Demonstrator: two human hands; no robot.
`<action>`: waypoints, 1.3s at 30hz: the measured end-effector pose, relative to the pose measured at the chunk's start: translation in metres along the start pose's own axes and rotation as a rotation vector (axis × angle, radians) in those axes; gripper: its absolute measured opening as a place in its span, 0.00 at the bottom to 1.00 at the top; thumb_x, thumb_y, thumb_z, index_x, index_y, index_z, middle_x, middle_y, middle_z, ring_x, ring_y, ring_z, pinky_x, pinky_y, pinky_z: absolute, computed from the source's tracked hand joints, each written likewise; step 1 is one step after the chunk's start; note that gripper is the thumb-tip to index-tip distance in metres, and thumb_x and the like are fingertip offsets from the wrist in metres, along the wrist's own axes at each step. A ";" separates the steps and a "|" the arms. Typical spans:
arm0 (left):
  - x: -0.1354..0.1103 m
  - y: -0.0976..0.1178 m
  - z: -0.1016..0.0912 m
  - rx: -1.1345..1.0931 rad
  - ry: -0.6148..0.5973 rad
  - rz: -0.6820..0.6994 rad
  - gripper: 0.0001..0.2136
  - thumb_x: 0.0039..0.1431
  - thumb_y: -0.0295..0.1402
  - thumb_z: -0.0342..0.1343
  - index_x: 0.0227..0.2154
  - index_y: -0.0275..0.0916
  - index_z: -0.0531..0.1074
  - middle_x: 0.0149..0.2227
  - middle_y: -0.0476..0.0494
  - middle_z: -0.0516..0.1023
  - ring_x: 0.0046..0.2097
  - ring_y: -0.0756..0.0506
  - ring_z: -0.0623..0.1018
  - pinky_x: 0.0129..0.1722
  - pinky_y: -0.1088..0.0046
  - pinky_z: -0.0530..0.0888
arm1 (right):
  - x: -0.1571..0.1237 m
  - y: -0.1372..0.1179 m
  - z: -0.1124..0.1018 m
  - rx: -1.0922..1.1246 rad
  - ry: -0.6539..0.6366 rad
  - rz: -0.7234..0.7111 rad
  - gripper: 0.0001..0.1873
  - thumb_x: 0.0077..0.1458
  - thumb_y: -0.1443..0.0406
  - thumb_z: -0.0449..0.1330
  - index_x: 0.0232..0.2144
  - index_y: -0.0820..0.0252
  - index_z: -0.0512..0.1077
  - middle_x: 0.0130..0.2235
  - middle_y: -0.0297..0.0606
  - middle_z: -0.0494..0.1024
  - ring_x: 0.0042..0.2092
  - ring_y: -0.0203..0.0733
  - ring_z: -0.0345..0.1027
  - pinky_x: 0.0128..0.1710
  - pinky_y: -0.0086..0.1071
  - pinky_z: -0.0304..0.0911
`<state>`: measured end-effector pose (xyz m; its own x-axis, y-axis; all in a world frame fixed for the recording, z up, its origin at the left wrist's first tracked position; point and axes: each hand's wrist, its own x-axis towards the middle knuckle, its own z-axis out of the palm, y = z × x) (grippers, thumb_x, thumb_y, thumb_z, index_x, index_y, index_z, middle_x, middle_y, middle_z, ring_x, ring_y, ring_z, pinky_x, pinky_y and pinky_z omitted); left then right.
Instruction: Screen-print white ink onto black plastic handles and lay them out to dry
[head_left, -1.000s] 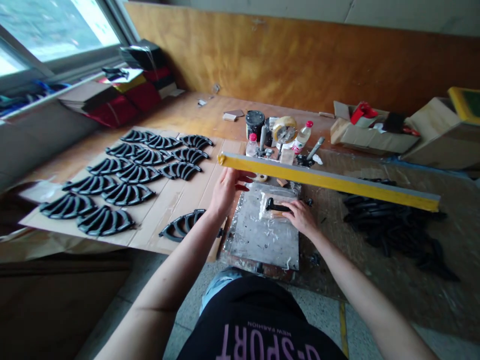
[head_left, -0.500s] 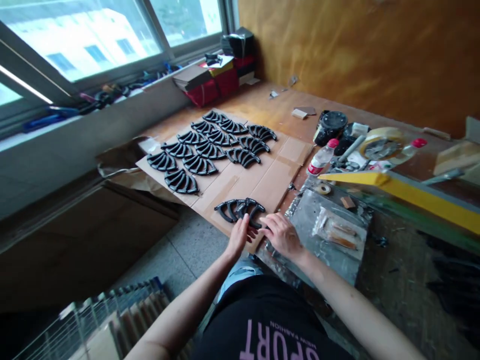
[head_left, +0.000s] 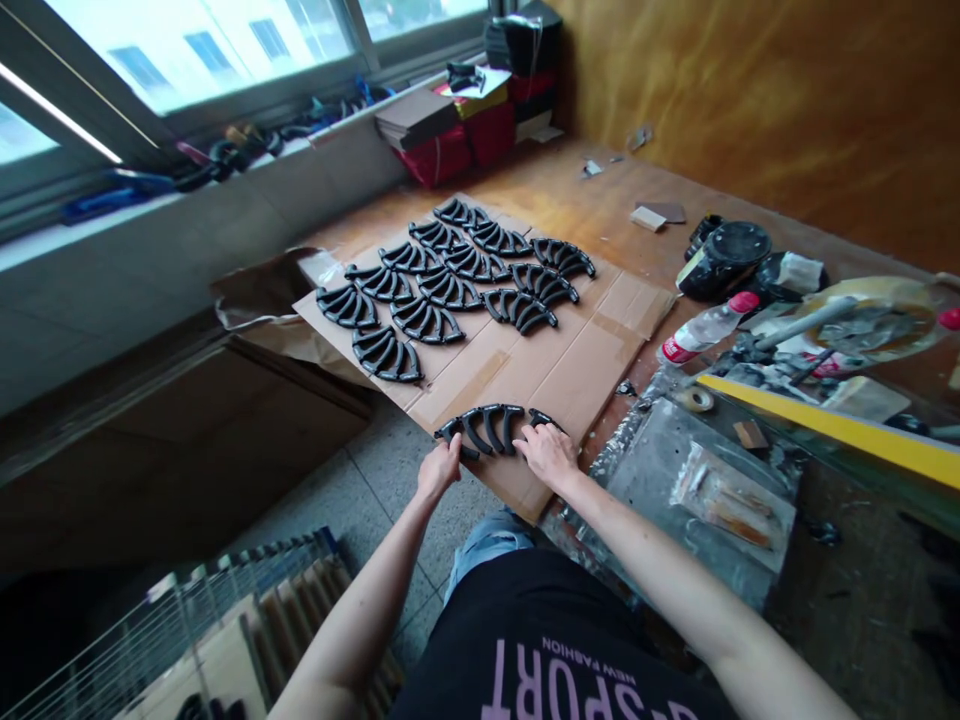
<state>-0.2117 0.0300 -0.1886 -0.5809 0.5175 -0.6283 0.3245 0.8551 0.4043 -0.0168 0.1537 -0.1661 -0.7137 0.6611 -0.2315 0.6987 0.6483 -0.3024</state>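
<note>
Left hand (head_left: 439, 472) and right hand (head_left: 549, 456) a little apart, both on a black fan-shaped piece (head_left: 487, 428) (or maybe two pieces, too hard to tell from up here). Left hand at the left end, fingers curled around the edge. Right hand at the right end, fingers lying on top. No way to tell if either hand is squeezing tight. That piece flat on the near edge of a big cardboard sheet (head_left: 525, 385), just in front of the person's lap. Farther along the cardboard, more black pieces (head_left: 450, 285) in neat rows, all flat, all with the same ribs. Under the cardboard, a wooden tabletop (head_left: 592, 205). Brown paper (head_left: 262, 310) poking out on the left side. Off to the right, a dirty metal sheet (head_left: 645, 480) with a plastic bag (head_left: 731, 510) of wood bits on it. Past that, a long yellow bar (head_left: 825, 432), a roll of tape (head_left: 697, 400), a plastic bottle (head_left: 705, 330) with a red cap lying on its side, and a round black tub (head_left: 724, 258).
</note>
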 end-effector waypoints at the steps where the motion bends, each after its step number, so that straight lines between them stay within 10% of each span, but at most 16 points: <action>1: 0.003 0.001 -0.002 0.032 -0.007 0.002 0.29 0.59 0.56 0.37 0.17 0.41 0.69 0.16 0.38 0.74 0.30 0.37 0.78 0.37 0.63 0.70 | 0.000 -0.001 0.000 0.022 -0.006 -0.008 0.17 0.63 0.53 0.51 0.40 0.56 0.73 0.40 0.45 0.78 0.47 0.47 0.68 0.44 0.36 0.64; 12: 0.046 0.046 -0.032 0.220 0.166 0.160 0.21 0.61 0.51 0.45 0.36 0.38 0.73 0.36 0.33 0.79 0.43 0.36 0.77 0.42 0.62 0.69 | 0.009 -0.010 0.005 0.421 -0.068 0.050 0.24 0.61 0.59 0.56 0.57 0.63 0.66 0.53 0.49 0.74 0.55 0.47 0.68 0.55 0.37 0.62; 18: -0.001 0.047 0.013 0.309 0.418 0.649 0.25 0.59 0.49 0.52 0.54 0.39 0.68 0.58 0.32 0.68 0.60 0.34 0.65 0.57 0.57 0.63 | 0.005 -0.008 0.005 0.549 -0.074 0.076 0.22 0.61 0.62 0.55 0.56 0.62 0.67 0.53 0.46 0.75 0.53 0.48 0.70 0.55 0.39 0.63; 22: -0.004 0.056 0.043 0.397 0.418 0.632 0.27 0.54 0.49 0.57 0.53 0.39 0.71 0.59 0.32 0.67 0.62 0.29 0.61 0.59 0.50 0.61 | 0.006 -0.007 0.003 0.561 -0.092 0.139 0.23 0.61 0.61 0.54 0.56 0.64 0.68 0.52 0.47 0.76 0.53 0.49 0.71 0.54 0.39 0.64; 31: 0.081 0.094 -0.003 0.488 0.319 0.974 0.27 0.48 0.47 0.63 0.49 0.39 0.74 0.57 0.36 0.70 0.63 0.31 0.62 0.61 0.53 0.62 | 0.037 -0.018 0.001 0.657 0.015 0.188 0.30 0.58 0.59 0.57 0.61 0.63 0.63 0.61 0.50 0.65 0.54 0.49 0.70 0.57 0.41 0.61; 39: 0.146 0.148 -0.033 0.530 0.357 0.915 0.25 0.51 0.46 0.60 0.47 0.31 0.74 0.51 0.28 0.73 0.54 0.35 0.71 0.60 0.57 0.62 | 0.058 -0.019 -0.022 0.698 0.023 0.218 0.31 0.57 0.60 0.59 0.61 0.64 0.63 0.64 0.52 0.61 0.47 0.46 0.74 0.56 0.41 0.62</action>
<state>-0.2732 0.2314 -0.1982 -0.1133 0.9933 0.0227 0.9679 0.1052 0.2283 -0.0703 0.1877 -0.1534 -0.5554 0.7602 -0.3369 0.6249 0.1143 -0.7723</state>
